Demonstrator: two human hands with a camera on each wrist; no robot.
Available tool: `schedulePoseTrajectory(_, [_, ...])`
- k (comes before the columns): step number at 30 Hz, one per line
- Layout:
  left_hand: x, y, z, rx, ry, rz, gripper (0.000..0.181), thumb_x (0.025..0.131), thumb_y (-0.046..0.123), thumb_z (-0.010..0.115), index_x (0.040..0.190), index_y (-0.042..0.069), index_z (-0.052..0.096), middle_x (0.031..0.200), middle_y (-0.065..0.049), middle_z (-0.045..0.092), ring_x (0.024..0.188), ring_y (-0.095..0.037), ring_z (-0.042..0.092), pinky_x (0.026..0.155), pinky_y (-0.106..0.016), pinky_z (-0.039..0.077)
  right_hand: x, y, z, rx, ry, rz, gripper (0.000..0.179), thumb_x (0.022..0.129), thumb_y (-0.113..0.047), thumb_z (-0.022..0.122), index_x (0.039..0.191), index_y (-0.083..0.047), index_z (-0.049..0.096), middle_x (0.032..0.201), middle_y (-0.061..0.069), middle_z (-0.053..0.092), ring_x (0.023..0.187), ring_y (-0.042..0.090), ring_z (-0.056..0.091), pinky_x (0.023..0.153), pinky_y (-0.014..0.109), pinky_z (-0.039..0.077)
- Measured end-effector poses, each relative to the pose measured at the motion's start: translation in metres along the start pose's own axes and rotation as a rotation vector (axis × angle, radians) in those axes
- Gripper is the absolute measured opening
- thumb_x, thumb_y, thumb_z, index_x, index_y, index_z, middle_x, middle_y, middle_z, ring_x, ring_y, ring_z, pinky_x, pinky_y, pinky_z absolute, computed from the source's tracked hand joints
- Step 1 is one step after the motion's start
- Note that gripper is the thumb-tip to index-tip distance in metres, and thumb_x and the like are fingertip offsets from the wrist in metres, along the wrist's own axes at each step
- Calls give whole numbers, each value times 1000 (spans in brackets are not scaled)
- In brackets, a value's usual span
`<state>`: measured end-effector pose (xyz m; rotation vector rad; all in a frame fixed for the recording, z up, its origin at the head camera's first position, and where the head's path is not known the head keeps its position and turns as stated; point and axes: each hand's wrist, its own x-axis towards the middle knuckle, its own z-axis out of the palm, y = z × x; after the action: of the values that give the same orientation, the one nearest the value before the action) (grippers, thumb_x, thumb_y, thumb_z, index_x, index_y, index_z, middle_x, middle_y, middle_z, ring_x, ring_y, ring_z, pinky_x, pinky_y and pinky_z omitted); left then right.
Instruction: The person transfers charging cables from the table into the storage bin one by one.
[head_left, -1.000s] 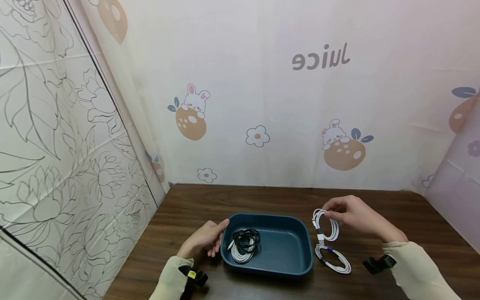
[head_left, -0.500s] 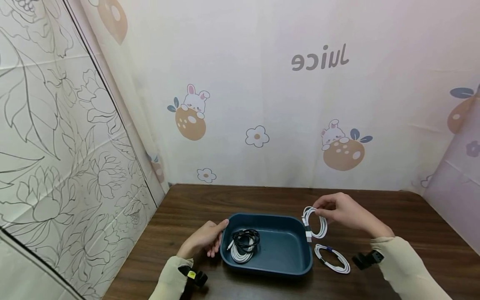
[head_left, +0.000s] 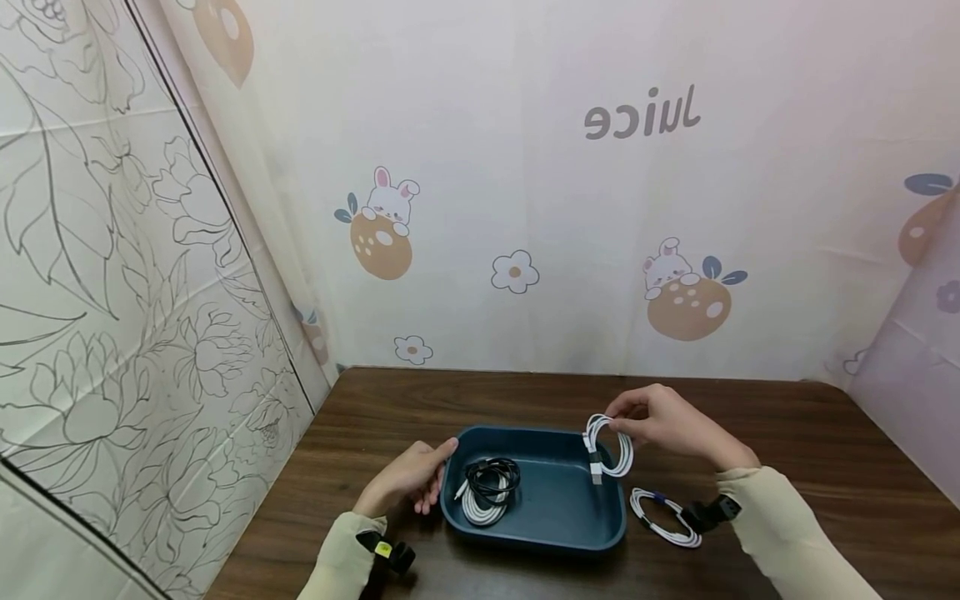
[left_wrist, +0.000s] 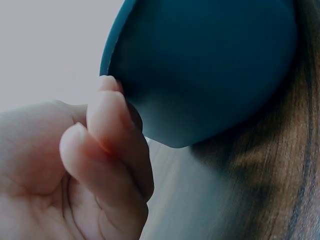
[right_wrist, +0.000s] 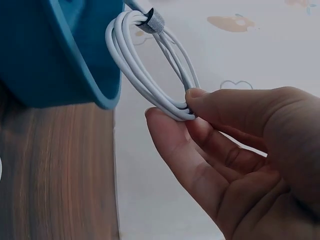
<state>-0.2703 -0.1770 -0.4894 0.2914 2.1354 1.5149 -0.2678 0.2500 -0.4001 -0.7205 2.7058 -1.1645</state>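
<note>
A dark blue rectangular bin (head_left: 558, 508) sits on the table. My left hand (head_left: 411, 477) grips its left rim, the thumb up at the edge and the fingers curled below. In the right wrist view, my right hand (right_wrist: 240, 150) pinches a coiled white cable (right_wrist: 124, 47) between thumb and fingers; a grey strap (right_wrist: 155, 21) binds the coil. The head view has this coil hanging over the bin's right end, its connector (head_left: 596, 475) pointing down. Inside the bin's left end, a black coiled cable (head_left: 512, 477) lies on top of a white coiled cable (head_left: 478, 515).
Another white coiled cable (head_left: 681, 539) with a dark blue tie lies on the wooden table (head_left: 420, 396) right of the bin, under my right forearm. A patterned curtain (head_left: 517, 167) hangs behind the table, with another patterned sheet (head_left: 142, 275) on the left.
My right hand has lifted the white cable off the table and carried it left, from beside the bin to over its right end. My left hand and the bin have stayed put.
</note>
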Motion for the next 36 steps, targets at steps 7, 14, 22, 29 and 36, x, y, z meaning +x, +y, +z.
schedulePoseTrajectory(7, [-1, 0, 0, -7, -1, -1, 70, 104, 61, 47, 58, 9, 58, 47, 0, 57, 34, -7, 53, 34, -22, 44, 11, -4, 9, 14, -19, -7, 15, 98, -17, 72, 109, -7, 74, 96, 8, 72, 77, 15, 71, 65, 31, 63])
schedulePoseTrajectory(14, [-1, -1, -2, -5, -2, 1, 70, 105, 60, 47, 58, 9, 59, 47, 0, 57, 34, -7, 53, 34, -22, 44, 24, -9, 22, 43, -42, -9, 15, 98, -18, 73, 109, -7, 75, 97, 8, 70, 76, 17, 71, 64, 30, 63])
schedulePoseTrajectory(22, [0, -1, -2, -2, 0, 3, 70, 105, 59, 46, 58, 9, 59, 46, 0, 57, 34, -7, 54, 34, -22, 44, 33, -13, 37, 84, -76, -16, 16, 98, -16, 72, 108, -4, 75, 98, 8, 72, 78, 17, 71, 63, 29, 63])
schedulePoseTrajectory(29, [1, -2, -2, -3, -1, 1, 70, 105, 60, 46, 58, 9, 58, 46, 0, 57, 34, -8, 54, 34, -22, 43, 40, -20, 45, 80, -84, -4, 13, 98, -12, 71, 108, -5, 76, 98, 7, 73, 79, 16, 71, 67, 37, 64])
schedulePoseTrajectory(36, [2, -1, -1, -4, 0, -1, 70, 104, 60, 47, 58, 9, 59, 47, 0, 58, 34, -8, 54, 34, -22, 44, 46, -26, 51, 82, -92, -5, 13, 97, -9, 71, 108, -4, 76, 99, 8, 73, 78, 15, 71, 66, 35, 64])
